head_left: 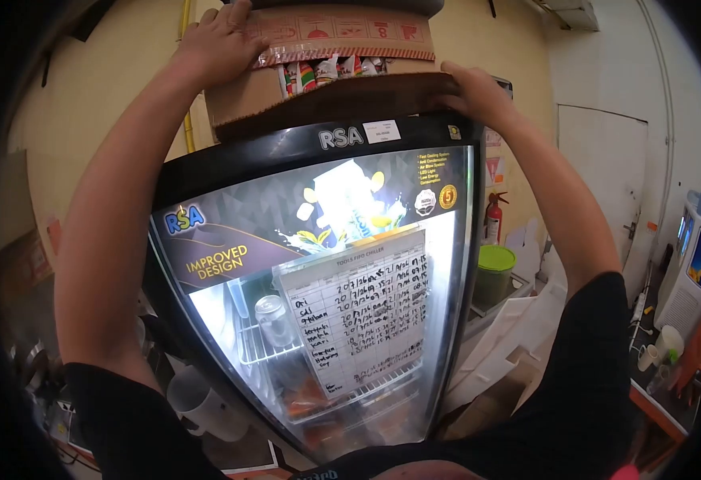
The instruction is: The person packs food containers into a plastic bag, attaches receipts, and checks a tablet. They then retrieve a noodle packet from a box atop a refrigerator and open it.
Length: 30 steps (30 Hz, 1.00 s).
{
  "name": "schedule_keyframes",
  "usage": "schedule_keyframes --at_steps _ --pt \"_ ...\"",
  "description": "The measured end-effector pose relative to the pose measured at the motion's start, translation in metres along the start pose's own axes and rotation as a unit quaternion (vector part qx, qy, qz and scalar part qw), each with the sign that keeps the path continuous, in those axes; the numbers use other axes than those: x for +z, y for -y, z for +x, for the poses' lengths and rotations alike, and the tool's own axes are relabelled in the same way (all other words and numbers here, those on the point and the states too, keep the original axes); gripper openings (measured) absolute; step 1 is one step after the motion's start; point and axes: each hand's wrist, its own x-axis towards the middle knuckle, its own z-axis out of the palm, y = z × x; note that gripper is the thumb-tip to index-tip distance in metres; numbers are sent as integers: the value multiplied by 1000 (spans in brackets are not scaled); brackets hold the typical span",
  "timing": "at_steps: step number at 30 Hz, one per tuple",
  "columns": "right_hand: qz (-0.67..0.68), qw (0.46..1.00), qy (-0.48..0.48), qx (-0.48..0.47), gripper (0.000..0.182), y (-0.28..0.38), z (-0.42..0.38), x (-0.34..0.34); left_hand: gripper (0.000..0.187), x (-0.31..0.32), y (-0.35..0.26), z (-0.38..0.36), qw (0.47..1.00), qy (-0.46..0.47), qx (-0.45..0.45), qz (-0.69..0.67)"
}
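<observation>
A brown cardboard box [318, 96] rests on top of a black glass-door chiller [318, 240]. Both my arms reach up to it. My left hand [221, 44] presses on the box's upper left flap. My right hand [472, 92] grips the box's front right edge. Through the open top, several colourful packets [326, 70] show inside the box. A handwritten sheet [358, 312] is stuck to the chiller's glass door, and a can [272, 316] stands on a wire shelf inside.
A red fire extinguisher [492, 218] hangs on the wall right of the chiller, above a green-lidded bin [494, 268]. White boards lean at the lower right. A white machine [698, 264] stands at the far right. A white jug [198, 404] sits lower left.
</observation>
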Motion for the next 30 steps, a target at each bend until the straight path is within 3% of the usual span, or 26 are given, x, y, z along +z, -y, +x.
schedule_keyframes --at_steps 2,5,8,9,11,14,15,17,19,22,23,26,30 --pt "23 1000 -14 -6 35 1 -6 -7 74 13 5 4 1000 -22 15 3" --pt "44 991 112 -56 51 25 -20 -41 80 -27 -19 -3 996 83 -34 -14" --pt "197 975 91 43 59 24 -17 -39 80 -20 -24 -17 998 -49 19 17" --pt "269 949 157 49 38 13 -6 -35 79 -20 -25 -20 995 -90 41 21" --pt "247 953 177 -7 31 44 12 -37 74 -29 -25 -21 982 -164 95 14" --pt "170 959 221 -57 47 78 44 -30 59 -53 -32 -16 989 -87 111 -48" --pt "137 959 240 -66 57 83 53 -28 52 -63 -38 -16 993 -59 74 -74" --pt "76 975 182 -106 68 91 68 -16 40 -84 -49 -16 992 -2 -5 -125" --pt "20 980 139 -144 84 94 79 2 35 -102 -51 -15 986 -66 -17 -151" --pt "-43 985 152 -64 91 118 96 7 34 -103 -47 -14 980 -133 -15 -148" --pt "18 989 124 -78 93 118 98 14 34 -102 -47 -14 979 -149 -11 -141" --pt "7 981 168 -95 77 126 113 21 37 -102 -45 -17 977 -160 11 -140" --pt "67 987 138 -36 44 115 119 16 43 -105 -38 -21 974 -150 31 -168"
